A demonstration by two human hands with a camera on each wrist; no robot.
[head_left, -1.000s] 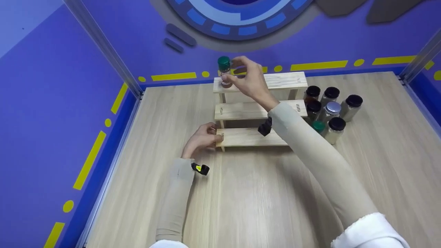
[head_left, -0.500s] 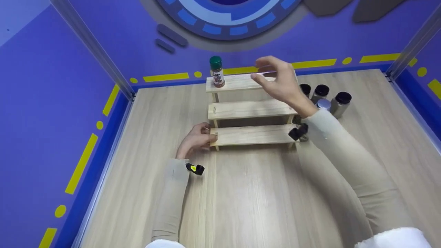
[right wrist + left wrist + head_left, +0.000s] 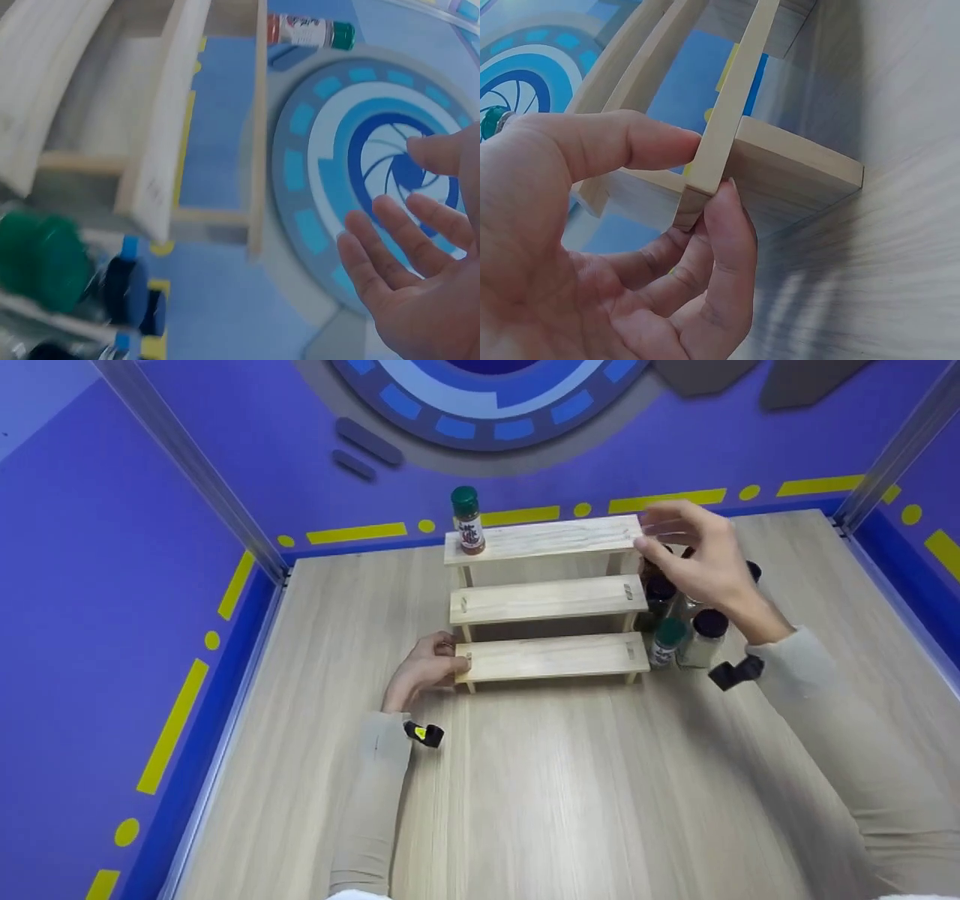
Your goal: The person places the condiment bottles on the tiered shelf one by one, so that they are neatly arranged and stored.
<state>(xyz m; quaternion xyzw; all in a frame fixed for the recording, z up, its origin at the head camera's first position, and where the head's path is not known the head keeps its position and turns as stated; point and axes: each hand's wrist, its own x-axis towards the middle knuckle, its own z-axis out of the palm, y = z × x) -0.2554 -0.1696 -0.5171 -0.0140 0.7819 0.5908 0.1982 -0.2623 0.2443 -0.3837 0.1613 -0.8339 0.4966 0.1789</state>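
Note:
A three-step wooden rack [image 3: 551, 600] stands on the table. My left hand [image 3: 426, 666] pinches the left end of its lowest board; in the left wrist view the thumb and fingertips grip the board end [image 3: 724, 127]. A green-capped spice jar [image 3: 469, 521] with a printed label stands upright on the left end of the top board. My right hand [image 3: 705, 551] holds nothing. Its fingers are spread and gently bent, by the right end of the top board and over the jars there. In the right wrist view the same hand [image 3: 420, 247] has the palm bare.
Several jars crowd against the rack's right side, partly hidden by my right hand. Among them are a green-capped jar [image 3: 666, 641] and a black-capped jar [image 3: 703, 637]. A blue wall [image 3: 360, 502] rises behind the rack, another [image 3: 112, 622] along the left.
My right hand has let go of the green-capped spice jar and moved right, to the rack's right end. The jar now stands alone on the top board. My left hand keeps its grip.

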